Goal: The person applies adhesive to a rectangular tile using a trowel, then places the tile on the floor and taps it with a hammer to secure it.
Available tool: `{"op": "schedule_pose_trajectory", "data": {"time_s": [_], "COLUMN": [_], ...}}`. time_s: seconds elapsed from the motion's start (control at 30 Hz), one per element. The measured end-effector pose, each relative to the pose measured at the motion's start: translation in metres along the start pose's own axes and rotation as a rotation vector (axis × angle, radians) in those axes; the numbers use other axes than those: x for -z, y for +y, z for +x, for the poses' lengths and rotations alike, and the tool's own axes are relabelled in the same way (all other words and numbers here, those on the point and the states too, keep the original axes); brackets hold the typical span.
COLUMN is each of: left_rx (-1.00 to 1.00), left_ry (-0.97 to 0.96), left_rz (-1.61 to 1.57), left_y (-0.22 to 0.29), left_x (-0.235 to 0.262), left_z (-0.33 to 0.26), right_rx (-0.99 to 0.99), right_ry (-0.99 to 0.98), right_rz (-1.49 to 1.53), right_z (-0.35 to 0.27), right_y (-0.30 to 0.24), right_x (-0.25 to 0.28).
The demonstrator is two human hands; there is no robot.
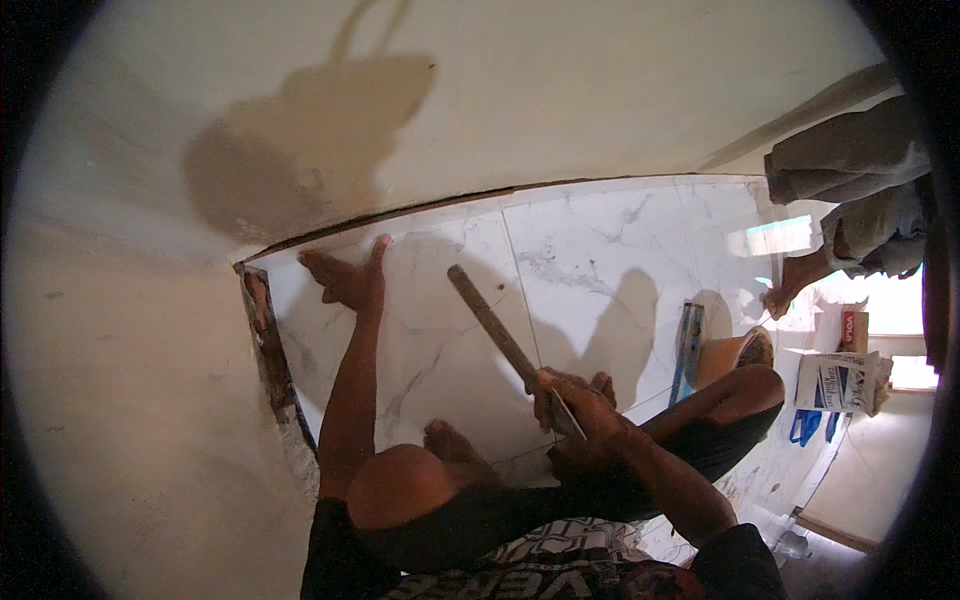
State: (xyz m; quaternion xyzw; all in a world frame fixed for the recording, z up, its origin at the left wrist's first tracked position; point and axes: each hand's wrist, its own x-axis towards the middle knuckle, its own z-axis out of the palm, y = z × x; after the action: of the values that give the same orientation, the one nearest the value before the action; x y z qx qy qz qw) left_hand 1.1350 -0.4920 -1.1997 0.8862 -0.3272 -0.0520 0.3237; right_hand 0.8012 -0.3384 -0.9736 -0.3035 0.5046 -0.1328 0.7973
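The person's left hand (345, 282) is spread wide, with the thumb apart from the other fingers, and appears to rest on the glossy white floor tile with grey veins (425, 345). This tile lies in the corner, near the cream-coloured plastered wall (560, 100). The right hand (585, 405) is closed around a long, narrow, grey-brown bar (495, 328), close to its lower end. The bar points obliquely toward the left hand and is above the tiles; its material I cannot tell.

Along the left side of the tile there is a rough, brown, broken gap (268, 345). To the right stand an orange-tan bucket (718, 362) and, just beside it, a long blue tool (687, 350).

Writing is visible in three places: large pale letters on the person's dark shirt (560, 565), dark print on a white bag (838, 383), and pale letters on a small red-brown carton (853, 330) behind this bag. Near the bag, at the right, another person in grey trousers (850, 150) has a bare foot (795, 283) on the floor.
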Motion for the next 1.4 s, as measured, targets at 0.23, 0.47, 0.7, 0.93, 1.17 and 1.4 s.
{"op": "schedule_pose_trajectory", "data": {"time_s": [0.23,0.47,0.7,0.93,1.17,1.4], "left_rx": [-0.015,-0.038,-0.025,-0.017,-0.005,0.013], "left_ry": [0.029,0.012,0.031,0.022,0.017,0.015], "left_rz": [0.056,0.223,0.241,0.233,0.217,0.184], "left_y": [-0.007,-0.010,-0.004,-0.005,-0.007,-0.004], "left_x": [-0.016,-0.017,-0.014,-0.013,-0.016,-0.015], "left_z": [0.012,0.013,0.016,0.016,0.018,0.020], "right_rx": [0.242,0.159,0.176,0.221,0.297,0.279], "right_ry": [0.434,0.728,0.819,0.793,0.828,0.842], "right_rz": [-0.700,-0.820,-0.845,-0.882,-0.856,-0.845], "right_z": [0.050,0.126,0.140,0.155,0.153,0.147], "right_y": [0.018,0.033,0.054,0.039,0.039,0.047], "right_x": [-0.015,-0.017,-0.024,-0.018,-0.017,-0.012]}}
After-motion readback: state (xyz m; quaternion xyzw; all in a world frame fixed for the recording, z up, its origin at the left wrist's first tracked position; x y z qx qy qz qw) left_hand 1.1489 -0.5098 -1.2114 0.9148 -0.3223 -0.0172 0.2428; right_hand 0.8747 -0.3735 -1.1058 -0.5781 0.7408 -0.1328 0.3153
